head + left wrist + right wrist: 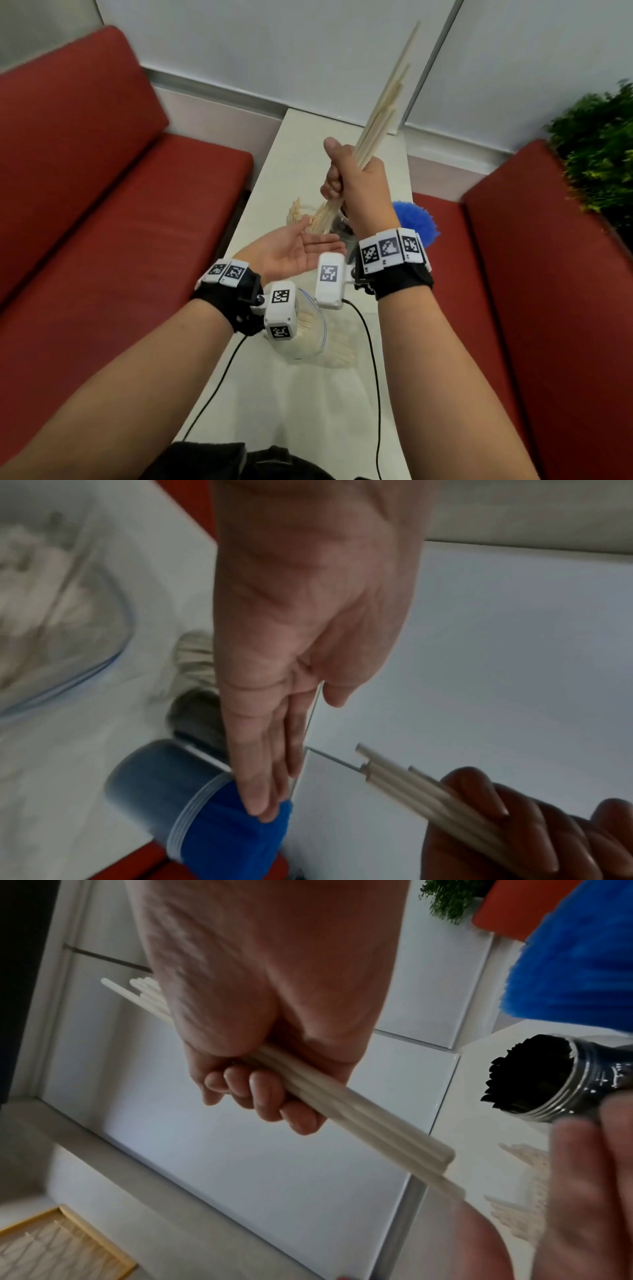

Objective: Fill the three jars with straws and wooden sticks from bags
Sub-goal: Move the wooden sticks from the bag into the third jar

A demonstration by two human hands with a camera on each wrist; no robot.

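My right hand (pixel 352 178) grips a bundle of long pale straws (pixel 383 109), raised above the table and tilted up to the right. In the right wrist view the fingers (pixel 267 1096) curl fully round the bundle (pixel 359 1123). My left hand (pixel 298 250) lies open, palm up, just under the bundle's lower ends. Behind the hands stand a jar of pale straws (pixel 301 216), a jar of black straws (pixel 541 1077) and a jar of blue straws (pixel 161 772). The left wrist view has my left fingers (pixel 274 764) straight, in front of the blue jar.
A clear zip bag (pixel 308 329) with wooden sticks lies on the narrow white table (pixel 308 137) near my wrists. Red benches (pixel 102 205) flank the table on both sides. A green plant (pixel 603 147) stands at the far right. Two black cables (pixel 373 377) trail over the table.
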